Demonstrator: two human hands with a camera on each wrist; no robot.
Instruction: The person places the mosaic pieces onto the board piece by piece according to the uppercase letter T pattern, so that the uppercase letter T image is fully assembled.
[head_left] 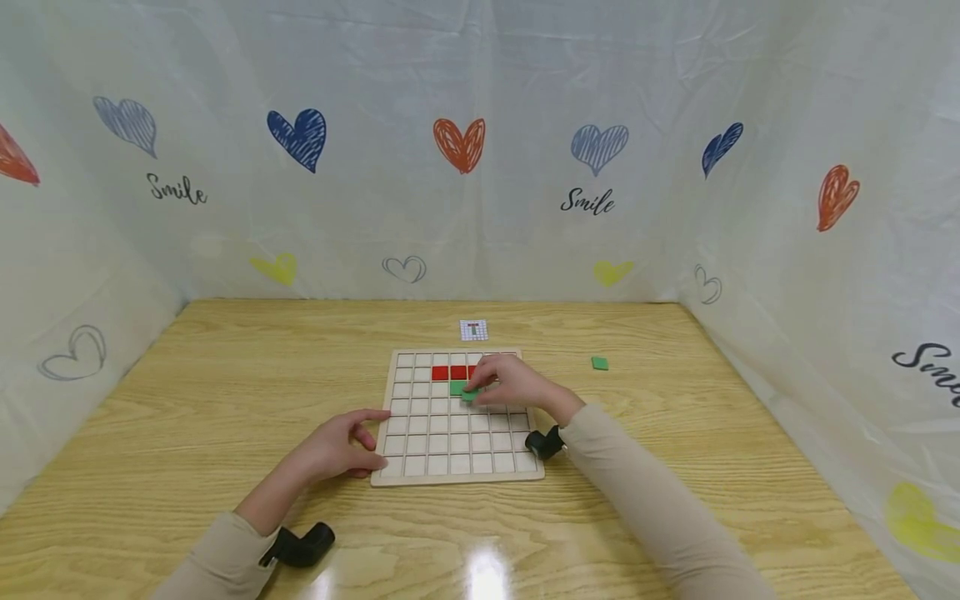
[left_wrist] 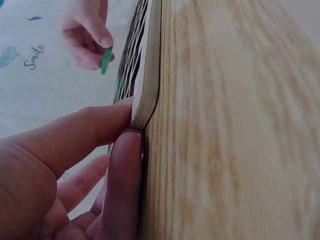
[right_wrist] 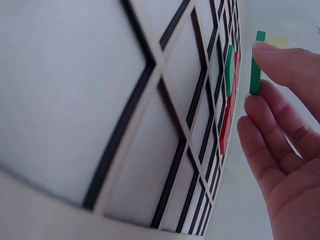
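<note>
A square wooden grid board (head_left: 453,479) with white cells lies on the table. Three red tiles (head_left: 439,373) sit in a row in its second row of cells, the rightmost partly hidden by my right hand (head_left: 512,385). A green tile (head_left: 457,388) lies below the middle red one. Between thumb and fingertips, my right hand pinches another green tile (right_wrist: 256,70), tilted on edge over the board in the right wrist view. My left hand (head_left: 341,444) holds the board's left edge; its thumb (left_wrist: 95,122) presses the top of the near corner, a finger (left_wrist: 125,175) against the side.
Behind the board lies a small card (head_left: 473,330) printed with a red and green T on a grid. One loose green tile (head_left: 600,363) rests on the wooden table (head_left: 225,367) to the right. A white curtain (head_left: 375,208) with hearts surrounds the table.
</note>
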